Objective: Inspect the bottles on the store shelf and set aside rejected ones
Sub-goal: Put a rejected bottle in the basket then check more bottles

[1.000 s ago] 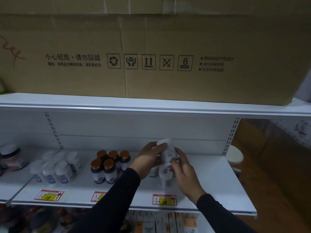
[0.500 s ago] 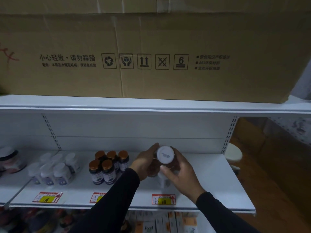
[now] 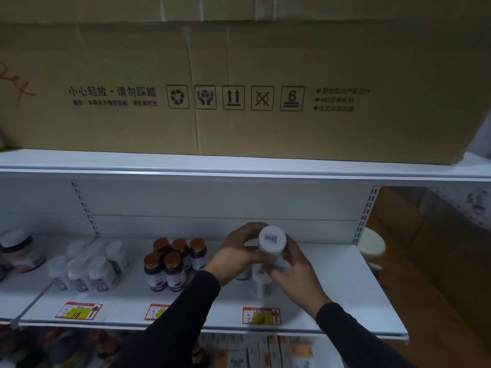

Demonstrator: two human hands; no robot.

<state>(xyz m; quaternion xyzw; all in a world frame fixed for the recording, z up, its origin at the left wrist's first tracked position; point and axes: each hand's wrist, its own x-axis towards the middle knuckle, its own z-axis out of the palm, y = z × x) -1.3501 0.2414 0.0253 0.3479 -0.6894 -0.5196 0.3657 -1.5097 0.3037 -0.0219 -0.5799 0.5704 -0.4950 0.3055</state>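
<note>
Head view, biggest first: cardboard carton (image 3: 239,83) fills the top shelf, printed handling symbols facing out. Below it, white metal shelf (image 3: 345,282) with slotted uprights and price tags (image 3: 261,315) along its front edge. Wood-tone floor or panel off to the right, dim light overall. Boxed goods on the tier underneath, blurred.

Stock on the shelf, left to right: dark jar at the far left, cluster of white-capped bottles (image 3: 87,269), five amber-capped dark bottles (image 3: 172,264), then a few white bottles (image 3: 261,281) right under the hands.

Task state: one white bottle (image 3: 272,241) is lifted off the shelf, tilted so its cap with a small sticker faces the camera. Left hand (image 3: 236,254) wraps the body from the left, right hand (image 3: 295,272) holds it from below and right; both grips closed on it. Looks like mid-inspection of this one.

No separate reject pile visible, so can't tell how many have been checked. Judging by the layout, the remaining white bottles and possibly the other groups are still to do.
</note>
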